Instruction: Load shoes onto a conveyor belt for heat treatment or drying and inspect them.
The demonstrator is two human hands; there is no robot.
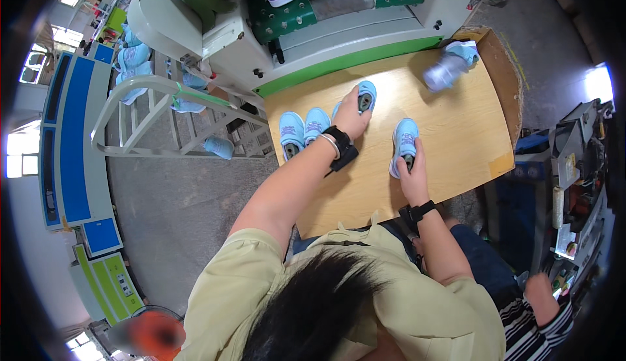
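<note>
My left hand (352, 115) is closed around the heel end of a light blue sneaker (368, 89) near the table's far edge. Part of another blue shoe peeks out beside that hand. Closer in and to the right, my right hand (413, 169) grips a second light blue sneaker (405, 134) by its heel, toe pointing away from me. To the left of my left hand, two matching sneakers, a left one (291, 128) and a right one (317, 122), stand side by side on the wooden table (456, 133). Dark material shows inside the shoe openings.
A blue shoe (464, 51) and a motion-blurred pale shape (445, 74) are at the table's far right, by a cardboard edge (503, 61). Beyond the table, a machine (352, 28) carries shoes on green plates. A slatted rack (156, 110) with blue shoes stands left; another person sits right.
</note>
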